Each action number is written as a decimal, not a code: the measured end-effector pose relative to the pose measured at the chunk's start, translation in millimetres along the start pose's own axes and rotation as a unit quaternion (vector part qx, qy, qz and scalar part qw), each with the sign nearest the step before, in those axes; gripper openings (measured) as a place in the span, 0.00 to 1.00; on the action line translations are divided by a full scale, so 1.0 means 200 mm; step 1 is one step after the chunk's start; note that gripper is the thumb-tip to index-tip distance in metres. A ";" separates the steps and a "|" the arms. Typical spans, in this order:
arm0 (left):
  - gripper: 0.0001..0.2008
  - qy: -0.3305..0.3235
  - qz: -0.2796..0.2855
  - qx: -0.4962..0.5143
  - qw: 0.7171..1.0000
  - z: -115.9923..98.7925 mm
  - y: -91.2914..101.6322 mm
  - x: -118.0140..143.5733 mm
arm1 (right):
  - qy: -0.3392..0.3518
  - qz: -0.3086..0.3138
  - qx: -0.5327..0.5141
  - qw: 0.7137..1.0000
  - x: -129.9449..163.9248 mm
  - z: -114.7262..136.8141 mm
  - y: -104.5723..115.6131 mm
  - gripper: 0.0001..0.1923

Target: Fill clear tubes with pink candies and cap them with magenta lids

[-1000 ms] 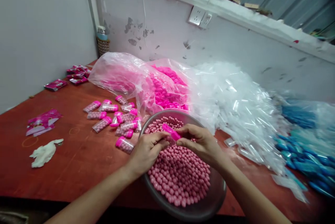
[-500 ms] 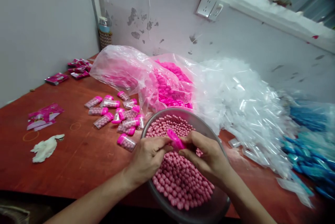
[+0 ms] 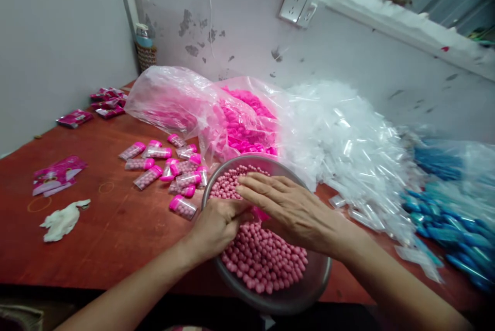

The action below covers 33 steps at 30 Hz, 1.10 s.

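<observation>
Directly beneath the right hand (image 3: 296, 212), a pink-capped tube (image 3: 262, 213) lies over the pink candy balls (image 3: 263, 256) in the metal bowl (image 3: 309, 290); only a sliver of cap shows, so its long axis cannot be told. The right fingers (image 3: 263, 189) spread flat, palm down, grasping nothing. The left hand (image 3: 218, 225) curls at the bowl's near-left rim, its fingers closed around the tube's hidden end, as far as can be judged. Both hands touch the tube; the left is the nearer. Filled tubes (image 3: 181, 207) lie on the table (image 3: 116, 238), left of the fingers.
</observation>
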<state>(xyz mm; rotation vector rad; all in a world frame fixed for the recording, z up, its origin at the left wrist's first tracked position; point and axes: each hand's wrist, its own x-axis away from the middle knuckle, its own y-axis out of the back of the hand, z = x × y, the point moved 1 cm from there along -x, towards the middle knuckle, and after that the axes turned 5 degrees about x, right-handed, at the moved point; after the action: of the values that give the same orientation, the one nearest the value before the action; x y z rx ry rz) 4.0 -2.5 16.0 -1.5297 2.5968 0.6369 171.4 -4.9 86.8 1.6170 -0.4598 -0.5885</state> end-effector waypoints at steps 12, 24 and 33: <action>0.11 0.076 -0.141 0.161 0.974 0.03 0.02 -0.04 | -0.185 -0.199 0.044 0.961 0.02 0.11 -0.22 0.34; 0.12 0.059 -0.152 0.174 0.971 0.05 0.00 -0.05 | -0.191 -0.237 0.049 0.951 -0.03 0.10 -0.33 0.36; 0.20 0.079 -0.276 -0.034 0.957 0.27 0.33 -0.01 | -0.271 -0.204 -0.091 0.936 0.11 0.05 -0.34 0.26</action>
<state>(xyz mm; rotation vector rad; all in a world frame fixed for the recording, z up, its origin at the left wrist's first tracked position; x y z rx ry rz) -59.0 48.3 -12.2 -2.2735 2.0866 0.5621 178.7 -17.2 15.4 1.3639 -0.4519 -1.3712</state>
